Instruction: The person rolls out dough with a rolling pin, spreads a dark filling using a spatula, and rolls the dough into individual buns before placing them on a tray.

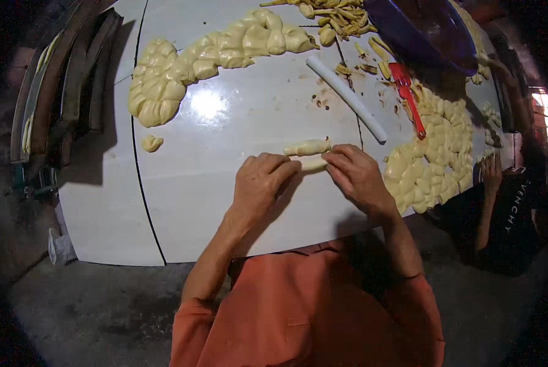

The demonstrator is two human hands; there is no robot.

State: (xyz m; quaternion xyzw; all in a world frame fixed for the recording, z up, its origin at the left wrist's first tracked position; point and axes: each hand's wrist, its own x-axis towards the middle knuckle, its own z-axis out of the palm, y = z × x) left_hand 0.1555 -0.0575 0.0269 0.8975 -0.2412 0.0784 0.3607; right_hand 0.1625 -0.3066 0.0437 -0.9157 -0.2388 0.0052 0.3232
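Observation:
My left hand (262, 183) and my right hand (353, 177) are on the white table with fingers curled round the two ends of a pale dough strip (311, 165). A short, lumpy dough roll (306, 147) lies just beyond it. A small dough blob (152, 143) sits at the left. A long white rolling rod (346, 98) lies beyond my right hand, beside a red plastic utensil (408, 95).
Dough masses (161, 82) lie at back left and right (430, 165). At back are cut yellow pieces (341, 18) and a purple basin (421, 30). Long trays (72, 73) stand left. A co-worker's hand (491, 165) is at the table's right edge.

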